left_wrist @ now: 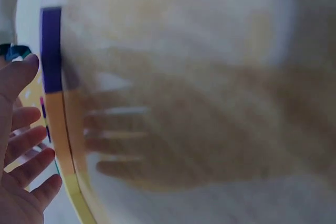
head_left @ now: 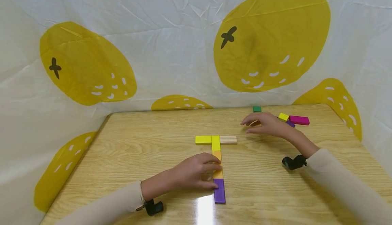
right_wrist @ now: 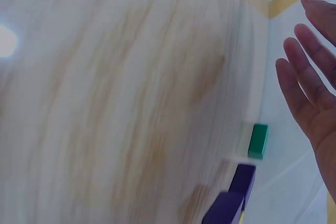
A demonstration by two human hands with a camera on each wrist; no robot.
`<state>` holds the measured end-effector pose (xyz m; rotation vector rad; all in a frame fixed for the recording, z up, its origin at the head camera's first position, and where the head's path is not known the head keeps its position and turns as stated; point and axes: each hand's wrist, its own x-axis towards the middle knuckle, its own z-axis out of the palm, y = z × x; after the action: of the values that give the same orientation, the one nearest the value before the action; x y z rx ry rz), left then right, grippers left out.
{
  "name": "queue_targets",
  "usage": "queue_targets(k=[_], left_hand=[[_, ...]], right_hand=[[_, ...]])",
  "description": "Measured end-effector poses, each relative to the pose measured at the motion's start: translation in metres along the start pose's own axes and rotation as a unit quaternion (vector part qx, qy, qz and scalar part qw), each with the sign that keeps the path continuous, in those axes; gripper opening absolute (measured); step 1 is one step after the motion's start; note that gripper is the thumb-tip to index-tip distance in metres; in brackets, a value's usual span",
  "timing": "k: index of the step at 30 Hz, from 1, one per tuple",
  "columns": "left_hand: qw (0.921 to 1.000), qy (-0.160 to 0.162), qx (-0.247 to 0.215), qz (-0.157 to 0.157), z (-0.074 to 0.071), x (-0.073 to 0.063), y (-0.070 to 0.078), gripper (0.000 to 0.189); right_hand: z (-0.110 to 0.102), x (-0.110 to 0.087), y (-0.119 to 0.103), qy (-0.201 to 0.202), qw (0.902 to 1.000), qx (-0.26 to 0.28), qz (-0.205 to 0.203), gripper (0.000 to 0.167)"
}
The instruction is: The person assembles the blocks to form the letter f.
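Note:
A line of blocks lies on the wooden table: a purple block nearest, then orange, then a yellow block. Another yellow block and a plain ridged wood piece flank the far end, forming a T. My left hand hovers over the line beside the orange and purple blocks, fingers loosely spread, holding nothing. In the left wrist view its fingers are apart. My right hand is raised right of the T, fingers relaxed and its grasp vacant; the right wrist view shows this too.
Behind the right hand lie loose blocks: green, yellow, magenta and purple. The right hand partly hides this group. A white cloth with yellow fruit prints hangs along the table's far edge and sides.

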<state>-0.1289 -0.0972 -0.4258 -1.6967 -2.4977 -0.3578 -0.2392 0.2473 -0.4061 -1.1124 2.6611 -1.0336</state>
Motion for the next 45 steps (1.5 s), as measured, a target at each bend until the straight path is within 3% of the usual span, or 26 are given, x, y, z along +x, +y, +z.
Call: queue_targets(k=[11, 17, 23, 26, 33, 37, 41, 45], left_hand=[[0.9998, -0.005, -0.006, -0.019, 0.001, -0.001, 0.006, 0.05], [0.999, -0.012, -0.021, -0.037, 0.002, -0.003, 0.008, 0.05], [0.9986, -0.013, -0.026, -0.044, 0.003, -0.004, 0.008, 0.049], [0.9983, -0.01, -0.031, -0.049, 0.003, -0.004, 0.009, 0.049], [0.9975, -0.007, -0.032, -0.063, 0.004, -0.004, 0.014, 0.051], [0.997, -0.012, -0.03, -0.071, 0.004, -0.003, 0.015, 0.05], [0.9962, -0.019, -0.027, -0.081, 0.004, -0.003, 0.015, 0.049], [0.9954, -0.025, -0.03, -0.087, 0.003, -0.003, 0.015, 0.049]], right_hand=[[-0.026, -0.021, 0.015, 0.073, 0.9853, -0.147, -0.046, 0.027], [-0.036, -0.034, 0.019, 0.08, 0.9812, -0.173, -0.028, 0.028], [-0.048, -0.049, 0.023, 0.073, 0.9773, -0.198, 0.014, 0.023], [-0.052, -0.057, 0.028, 0.076, 0.9706, -0.227, 0.021, 0.021], [-0.056, -0.08, 0.044, 0.086, 0.9507, -0.298, -0.01, 0.023], [-0.054, -0.088, 0.047, 0.081, 0.9536, -0.287, 0.042, 0.024], [-0.05, -0.092, 0.046, 0.045, 0.9524, -0.277, 0.12, 0.043], [-0.045, -0.093, 0.044, 0.034, 0.9482, -0.271, 0.162, 0.058]])
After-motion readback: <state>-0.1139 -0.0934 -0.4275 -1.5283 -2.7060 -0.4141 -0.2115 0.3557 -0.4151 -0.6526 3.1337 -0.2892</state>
